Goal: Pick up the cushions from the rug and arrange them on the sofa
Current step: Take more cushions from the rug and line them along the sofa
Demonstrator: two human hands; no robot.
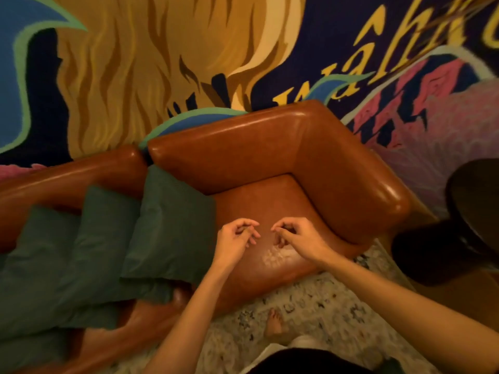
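Painted mural wall [162,63] behind, big yellow, blue and pink shapes. Tan leather sofa [270,147] against it, with a pale speckled rug [318,306] in front. Three dark green cushions are on the sofa, overlapping in a row, leaning on the backrest: left cushion [40,255], middle cushion [105,228], right cushion [172,220]. More green fabric at lower left, unclear if another cushion. The person stands at the sofa's right end, bare foot [274,322] on the rug. Left hand [235,238] and right hand [294,236] hover close together over the bare seat, fingers loosely curled, both released, grasping nothing. Dark round table [472,211] at far right.
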